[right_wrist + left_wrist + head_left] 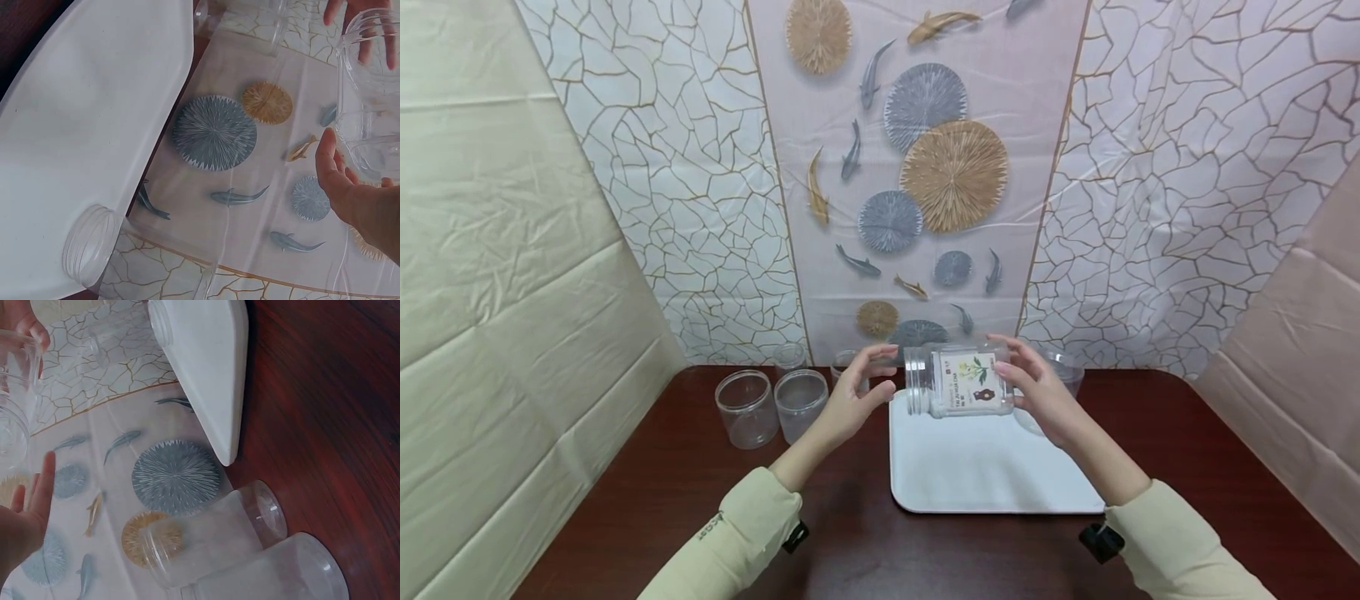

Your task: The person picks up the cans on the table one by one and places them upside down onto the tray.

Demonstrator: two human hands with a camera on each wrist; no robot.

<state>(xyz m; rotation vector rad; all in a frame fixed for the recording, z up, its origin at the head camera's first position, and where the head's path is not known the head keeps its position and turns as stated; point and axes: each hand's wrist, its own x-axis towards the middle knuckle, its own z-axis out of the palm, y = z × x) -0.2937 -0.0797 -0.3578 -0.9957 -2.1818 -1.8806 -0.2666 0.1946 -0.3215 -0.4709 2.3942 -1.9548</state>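
A clear plastic jar [928,379] with a printed label lies sideways in the air above the white tray [985,479], its threaded mouth toward the left. My right hand [1047,398] grips it around the base end, fingers behind and thumb on the label side. Close by the mouth, my left hand [848,404] is held with fingers spread and a gap to the jar. In the right wrist view the jar's clear wall [369,134] shows between both hands. Another clear jar [94,247] stands mouth-down on the tray, partly behind my right hand in the head view.
Several clear open jars stand upright on the dark wooden table [647,500] at the left, among them a front jar [747,417] and its neighbour [801,408]. A patterned cloth wall [700,167] rises behind the table, with plain cloth sides.
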